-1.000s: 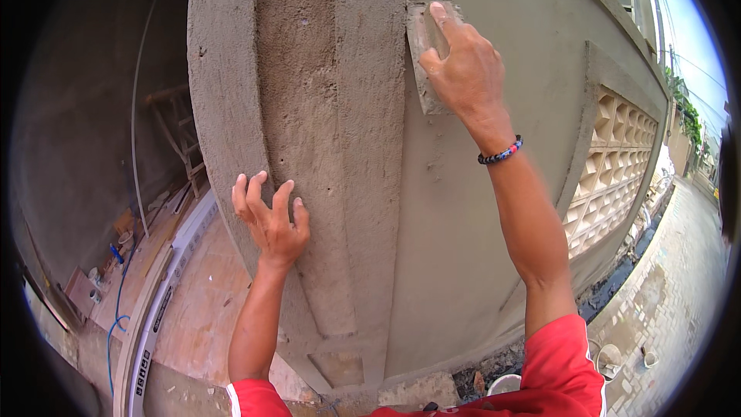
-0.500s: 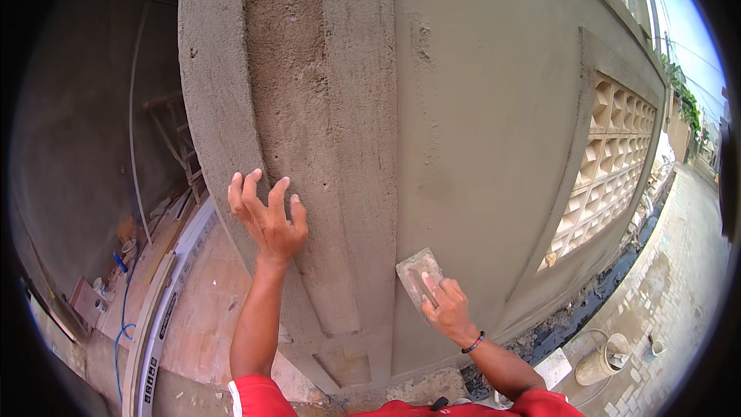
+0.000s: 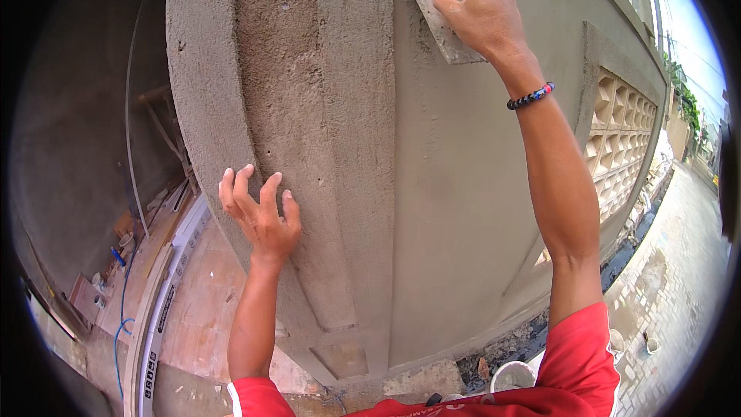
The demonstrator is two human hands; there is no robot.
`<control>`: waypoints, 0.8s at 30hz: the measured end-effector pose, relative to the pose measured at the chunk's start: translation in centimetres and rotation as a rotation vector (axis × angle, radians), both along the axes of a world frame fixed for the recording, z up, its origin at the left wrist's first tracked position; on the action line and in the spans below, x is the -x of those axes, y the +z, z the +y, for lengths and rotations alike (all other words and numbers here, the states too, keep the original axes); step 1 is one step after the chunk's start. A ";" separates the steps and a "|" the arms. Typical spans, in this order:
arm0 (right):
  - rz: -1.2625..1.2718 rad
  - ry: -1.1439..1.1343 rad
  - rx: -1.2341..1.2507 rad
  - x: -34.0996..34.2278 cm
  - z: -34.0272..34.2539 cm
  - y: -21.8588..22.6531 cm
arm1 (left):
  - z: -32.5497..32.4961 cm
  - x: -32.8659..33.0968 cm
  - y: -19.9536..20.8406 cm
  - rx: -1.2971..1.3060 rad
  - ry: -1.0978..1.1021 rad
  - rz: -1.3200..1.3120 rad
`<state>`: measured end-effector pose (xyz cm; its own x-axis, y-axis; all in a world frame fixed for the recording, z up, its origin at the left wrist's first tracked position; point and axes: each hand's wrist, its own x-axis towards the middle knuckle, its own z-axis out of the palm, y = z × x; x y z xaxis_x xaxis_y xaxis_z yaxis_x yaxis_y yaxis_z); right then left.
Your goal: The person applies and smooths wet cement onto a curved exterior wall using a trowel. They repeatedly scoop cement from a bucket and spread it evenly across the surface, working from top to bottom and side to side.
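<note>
My right hand (image 3: 486, 11) grips a plastering float (image 3: 436, 19), a flat rectangular plate with a block handle, held against the upper part of the grey plastered wall (image 3: 455, 208). The arm is stretched far up, with a beaded bracelet (image 3: 530, 96) at the wrist. Lower down on the left, my left hand (image 3: 266, 220) has its fingers spread and curved at the edge of the pillar (image 3: 359, 147), holding nothing. The pillar carries a rough recessed groove (image 3: 282, 69) running up its middle. Whether the left fingertips touch the surface cannot be made out.
Pale breeze blocks (image 3: 617, 139) fill an opening at right. A dark drain (image 3: 617, 262) runs along the wall's foot beside a paved lane (image 3: 656, 316). A white bucket (image 3: 512, 376) stands below. Long boards (image 3: 158, 309) and a blue hose (image 3: 123, 324) lie at left.
My right hand has swept the float from low on the wall to high up. The left hand keeps its spread pose at the pillar, nearly unmoved. The view has shifted slightly.
</note>
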<state>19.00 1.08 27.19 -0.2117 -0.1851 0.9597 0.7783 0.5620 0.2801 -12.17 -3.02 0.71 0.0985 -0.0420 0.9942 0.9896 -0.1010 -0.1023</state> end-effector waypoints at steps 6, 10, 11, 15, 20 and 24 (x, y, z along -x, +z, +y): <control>0.023 0.052 0.368 1.3 -1.6 -16.4 | -0.2 1.3 -0.5 0.027 0.040 0.009; 0.024 0.040 0.398 0.2 -1.8 -31.5 | -0.2 0.7 -0.1 0.006 0.031 0.031; 0.022 0.041 0.408 0.2 -2.1 -35.5 | -0.1 0.6 -0.1 -0.002 0.031 0.027; 0.008 0.010 0.600 0.0 -3.9 -50.0 | 0.1 0.6 0.0 -0.027 0.042 0.024; -0.084 -0.006 1.141 -2.4 -7.6 -61.1 | 0.4 0.8 -0.1 -0.051 0.058 0.028; 0.755 0.964 1.524 -4.6 -9.8 -58.7 | 0.4 0.8 0.0 -0.058 0.062 0.050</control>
<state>23.60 -8.73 -31.55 -0.1001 0.9670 0.2342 -0.1787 0.2141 -0.9603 -13.01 -2.66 0.69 0.1521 -0.0913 0.9841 0.9873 -0.0317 -0.1555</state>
